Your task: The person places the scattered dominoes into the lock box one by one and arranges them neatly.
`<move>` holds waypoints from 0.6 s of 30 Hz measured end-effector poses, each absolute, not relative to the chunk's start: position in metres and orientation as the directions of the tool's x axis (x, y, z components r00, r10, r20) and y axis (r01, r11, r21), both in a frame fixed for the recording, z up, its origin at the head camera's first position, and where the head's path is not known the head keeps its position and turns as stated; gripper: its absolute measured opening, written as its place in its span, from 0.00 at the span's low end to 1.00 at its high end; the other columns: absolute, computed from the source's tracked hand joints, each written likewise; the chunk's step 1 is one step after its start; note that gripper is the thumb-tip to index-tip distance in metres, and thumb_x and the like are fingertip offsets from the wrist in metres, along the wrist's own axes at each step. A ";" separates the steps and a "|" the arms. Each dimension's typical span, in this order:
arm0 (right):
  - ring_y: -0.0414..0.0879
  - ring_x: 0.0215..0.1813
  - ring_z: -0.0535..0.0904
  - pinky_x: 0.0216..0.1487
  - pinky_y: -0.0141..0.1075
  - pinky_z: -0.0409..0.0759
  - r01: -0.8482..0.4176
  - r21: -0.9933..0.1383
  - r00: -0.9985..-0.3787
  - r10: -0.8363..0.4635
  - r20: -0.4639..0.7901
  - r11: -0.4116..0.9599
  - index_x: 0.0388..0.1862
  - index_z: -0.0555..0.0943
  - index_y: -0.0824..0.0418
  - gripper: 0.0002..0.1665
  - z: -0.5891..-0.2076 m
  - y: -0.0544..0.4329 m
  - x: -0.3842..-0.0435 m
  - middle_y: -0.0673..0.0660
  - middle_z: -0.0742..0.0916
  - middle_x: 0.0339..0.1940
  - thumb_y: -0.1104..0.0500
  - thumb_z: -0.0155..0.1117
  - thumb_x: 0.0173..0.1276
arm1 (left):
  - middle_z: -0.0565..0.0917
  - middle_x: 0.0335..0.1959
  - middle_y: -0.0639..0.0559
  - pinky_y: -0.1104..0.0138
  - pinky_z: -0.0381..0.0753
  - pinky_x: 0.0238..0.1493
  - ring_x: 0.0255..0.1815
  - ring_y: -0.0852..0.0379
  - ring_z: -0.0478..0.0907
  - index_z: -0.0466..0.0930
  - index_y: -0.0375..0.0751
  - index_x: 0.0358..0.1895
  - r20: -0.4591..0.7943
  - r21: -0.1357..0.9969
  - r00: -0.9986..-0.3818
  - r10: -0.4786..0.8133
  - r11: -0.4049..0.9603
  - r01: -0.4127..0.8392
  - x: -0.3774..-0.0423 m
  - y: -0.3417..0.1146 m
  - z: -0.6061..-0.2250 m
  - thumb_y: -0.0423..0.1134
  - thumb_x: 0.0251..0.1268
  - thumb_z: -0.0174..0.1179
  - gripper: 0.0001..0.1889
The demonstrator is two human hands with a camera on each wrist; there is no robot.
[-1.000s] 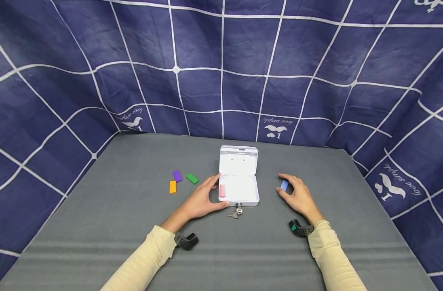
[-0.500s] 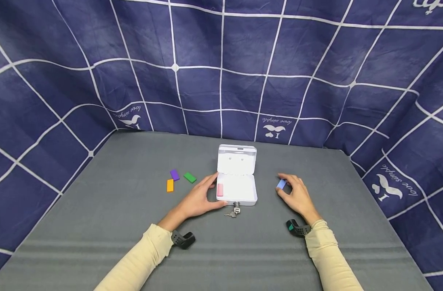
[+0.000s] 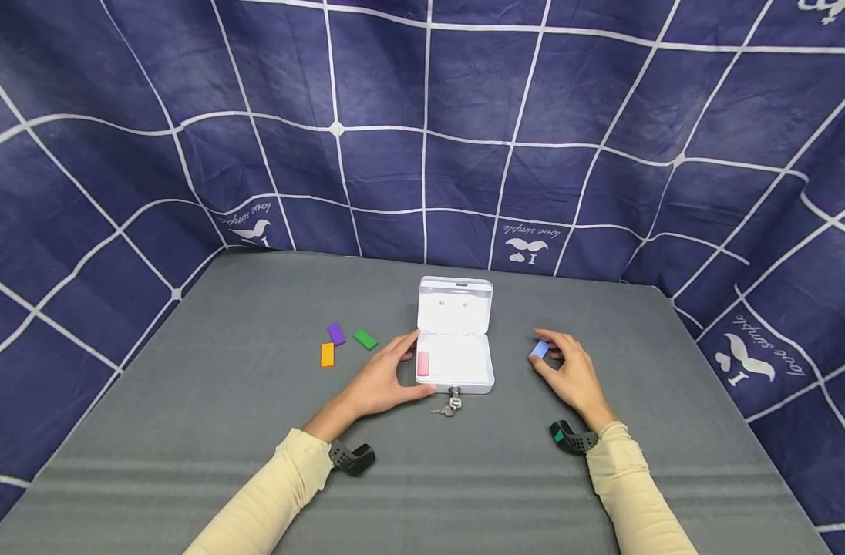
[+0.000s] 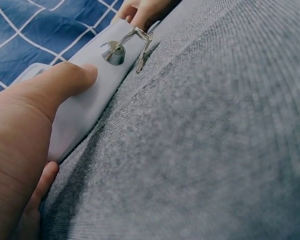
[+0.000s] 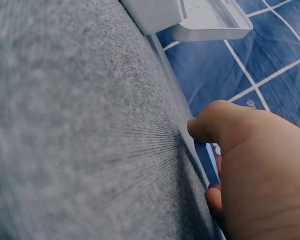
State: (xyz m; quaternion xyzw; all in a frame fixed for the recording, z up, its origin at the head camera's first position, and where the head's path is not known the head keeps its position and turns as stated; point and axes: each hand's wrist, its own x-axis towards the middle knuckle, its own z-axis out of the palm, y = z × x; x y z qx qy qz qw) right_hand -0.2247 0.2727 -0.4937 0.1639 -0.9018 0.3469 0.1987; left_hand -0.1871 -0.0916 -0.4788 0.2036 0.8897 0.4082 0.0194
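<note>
A white metal cash box stands with its lid raised. My left hand grips the box's left side, the thumb pressing the front wall beside the lock and the fingers along the side. A key ring with keys hangs from that lock. Inside the box, a pink block lies against the left wall. To the right of the box, my right hand pinches a small blue block between thumb and fingers, close to the table. In the right wrist view the thumb hides part of this block.
Left of the box lie a purple block, an orange block and a green block on the grey cloth-covered table. A dark blue curtain with white lines rises behind the table and at both sides.
In my right hand the blue block has turned a little and shows more between thumb and fingers. My left hand keeps its place on the cash box. The head view shifts slightly.
</note>
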 end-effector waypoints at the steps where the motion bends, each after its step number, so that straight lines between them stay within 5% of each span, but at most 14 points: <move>1: 0.56 0.50 0.81 0.50 0.18 0.71 -0.433 -0.558 -0.867 -0.159 0.472 0.708 0.61 0.83 0.64 0.26 -0.494 0.273 -0.225 0.63 0.86 0.52 0.65 0.75 0.63 | 0.66 0.78 0.47 0.57 0.74 0.72 0.69 0.49 0.77 0.53 0.44 0.83 0.135 0.736 -0.916 0.377 0.581 0.347 -0.187 -0.092 -0.479 0.57 0.56 0.76 0.56; 11: 0.56 0.51 0.82 0.49 0.15 0.73 -0.390 -0.636 -0.892 -0.101 0.441 0.666 0.63 0.82 0.66 0.26 -0.495 0.268 -0.225 0.63 0.86 0.55 0.63 0.75 0.66 | 0.68 0.77 0.45 0.56 0.75 0.71 0.68 0.48 0.78 0.53 0.45 0.83 0.149 0.734 -0.916 0.373 0.578 0.355 -0.187 -0.096 -0.482 0.58 0.56 0.76 0.56; 18: 0.59 0.54 0.85 0.57 0.45 0.79 -0.346 -0.598 -0.905 -0.089 0.416 0.723 0.62 0.83 0.62 0.26 -0.488 0.273 -0.222 0.63 0.87 0.58 0.58 0.75 0.66 | 0.68 0.76 0.46 0.56 0.74 0.72 0.69 0.50 0.77 0.53 0.46 0.83 0.152 0.716 -0.917 0.370 0.599 0.360 -0.188 -0.093 -0.480 0.58 0.56 0.76 0.56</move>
